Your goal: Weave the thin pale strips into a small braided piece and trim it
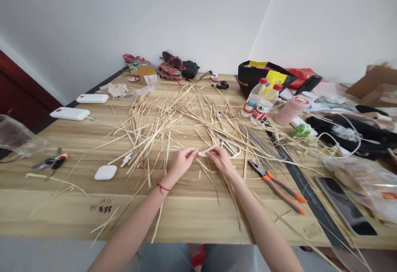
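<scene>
Near the middle of the table, my left hand [182, 163] pinches one end of a small pale piece of straw strip [203, 153]. The fingers of my right hand [221, 161] close on its other end, so it spans the gap between both hands. Fine detail of this piece is too small to tell. Long loose straw strips [149, 127] lie in a tangled heap beyond and around my hands. Just past my right hand, scissors [231, 148] with pale handles rest partly under strips. Pliers [276, 185] with orange and grey handles lie to its right.
At left are a white earbud case [106, 172], keys [56, 162] and a clear container [18, 137]. Two water bottles [263, 104], a pink cup [291, 109] and a black bag [245, 79] stand at back right. A phone [345, 205] lies near the right edge.
</scene>
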Action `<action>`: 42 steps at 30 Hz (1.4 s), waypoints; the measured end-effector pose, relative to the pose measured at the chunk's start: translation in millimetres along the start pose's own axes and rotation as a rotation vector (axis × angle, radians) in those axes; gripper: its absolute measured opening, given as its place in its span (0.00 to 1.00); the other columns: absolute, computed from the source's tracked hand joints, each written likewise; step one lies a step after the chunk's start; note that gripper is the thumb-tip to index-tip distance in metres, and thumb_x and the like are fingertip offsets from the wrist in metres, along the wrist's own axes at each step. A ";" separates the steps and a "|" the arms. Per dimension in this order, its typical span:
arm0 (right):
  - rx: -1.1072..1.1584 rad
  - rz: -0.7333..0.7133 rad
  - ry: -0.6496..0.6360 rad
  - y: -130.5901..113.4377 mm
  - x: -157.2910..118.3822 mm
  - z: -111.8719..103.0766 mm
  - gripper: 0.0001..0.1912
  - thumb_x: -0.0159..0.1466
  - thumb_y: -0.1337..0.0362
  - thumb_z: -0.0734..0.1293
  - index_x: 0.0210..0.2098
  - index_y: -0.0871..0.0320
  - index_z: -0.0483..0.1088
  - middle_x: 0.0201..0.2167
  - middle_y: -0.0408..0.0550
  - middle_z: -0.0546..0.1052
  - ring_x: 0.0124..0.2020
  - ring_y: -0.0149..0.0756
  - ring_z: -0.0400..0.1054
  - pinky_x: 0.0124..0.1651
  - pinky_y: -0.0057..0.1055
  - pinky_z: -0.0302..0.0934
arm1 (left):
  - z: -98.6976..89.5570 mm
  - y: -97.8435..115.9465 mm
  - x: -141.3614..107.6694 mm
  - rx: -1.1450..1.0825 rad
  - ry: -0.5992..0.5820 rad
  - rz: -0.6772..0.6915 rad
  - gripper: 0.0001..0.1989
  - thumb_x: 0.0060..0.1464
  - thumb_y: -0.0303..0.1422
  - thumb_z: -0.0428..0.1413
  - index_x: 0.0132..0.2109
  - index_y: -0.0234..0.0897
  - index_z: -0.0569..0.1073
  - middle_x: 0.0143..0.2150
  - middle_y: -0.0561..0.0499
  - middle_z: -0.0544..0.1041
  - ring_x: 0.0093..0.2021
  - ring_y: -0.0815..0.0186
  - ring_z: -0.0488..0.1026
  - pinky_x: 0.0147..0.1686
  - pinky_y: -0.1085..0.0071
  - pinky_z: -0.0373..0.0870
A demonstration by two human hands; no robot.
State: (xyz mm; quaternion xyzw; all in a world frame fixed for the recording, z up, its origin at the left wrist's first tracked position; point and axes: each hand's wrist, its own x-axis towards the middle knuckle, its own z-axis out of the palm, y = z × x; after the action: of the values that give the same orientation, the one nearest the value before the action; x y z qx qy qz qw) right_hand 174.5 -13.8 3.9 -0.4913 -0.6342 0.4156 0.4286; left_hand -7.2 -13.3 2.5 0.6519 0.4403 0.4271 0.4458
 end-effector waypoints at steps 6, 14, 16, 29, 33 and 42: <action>-0.016 -0.053 -0.023 -3.2 -2.0 2.3 0.10 0.57 0.60 0.64 0.33 0.59 0.72 0.32 0.48 0.75 0.35 0.37 0.68 0.39 0.32 0.61 | 0.9 0.2 -0.3 0.001 -0.006 0.002 0.12 0.54 0.39 0.51 0.38 0.35 0.73 0.35 0.47 0.79 0.36 0.63 0.77 0.39 0.68 0.74; -0.016 -0.063 -0.025 2.4 -0.3 3.3 0.09 0.57 0.60 0.65 0.32 0.59 0.72 0.30 0.48 0.75 0.35 0.38 0.68 0.38 0.33 0.62 | 0.0 -1.6 0.9 -0.032 -0.020 -0.033 0.12 0.52 0.38 0.54 0.39 0.34 0.73 0.36 0.46 0.79 0.36 0.62 0.77 0.40 0.66 0.74; -0.002 -0.070 -0.028 3.9 -0.2 3.2 0.09 0.56 0.60 0.65 0.32 0.59 0.72 0.31 0.49 0.76 0.36 0.38 0.69 0.39 0.34 0.62 | -1.0 -2.0 1.8 -0.060 -0.047 -0.048 0.13 0.51 0.37 0.55 0.41 0.33 0.73 0.38 0.44 0.79 0.37 0.62 0.77 0.41 0.65 0.74; 0.005 -0.085 -0.025 0.2 -1.2 3.4 0.07 0.56 0.61 0.65 0.32 0.58 0.72 0.31 0.50 0.76 0.36 0.39 0.70 0.40 0.35 0.63 | -3.6 -5.8 5.0 -0.135 -0.062 -0.093 0.13 0.51 0.37 0.55 0.40 0.32 0.73 0.38 0.43 0.79 0.36 0.61 0.77 0.39 0.64 0.75; 0.002 -0.093 -0.018 -0.9 -1.5 3.3 0.07 0.56 0.62 0.66 0.31 0.59 0.72 0.31 0.50 0.77 0.37 0.40 0.70 0.39 0.35 0.63 | -3.7 -6.7 6.1 -0.149 -0.070 -0.122 0.13 0.51 0.37 0.55 0.40 0.32 0.73 0.37 0.44 0.79 0.35 0.61 0.77 0.38 0.64 0.75; 0.014 -0.113 -0.062 -7.5 -2.9 1.2 0.08 0.56 0.61 0.65 0.32 0.58 0.73 0.33 0.50 0.76 0.38 0.39 0.70 0.40 0.33 0.63 | -3.4 -8.6 6.9 -0.205 -0.037 -0.165 0.12 0.49 0.36 0.57 0.39 0.31 0.73 0.37 0.44 0.79 0.33 0.62 0.77 0.37 0.65 0.76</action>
State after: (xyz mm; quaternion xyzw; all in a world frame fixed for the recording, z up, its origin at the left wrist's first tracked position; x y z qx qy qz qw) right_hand 171.7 -18.0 10.2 -0.4385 -0.6711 0.4102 0.4349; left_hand -10.4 -4.1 -3.8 0.5722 0.4382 0.4198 0.5517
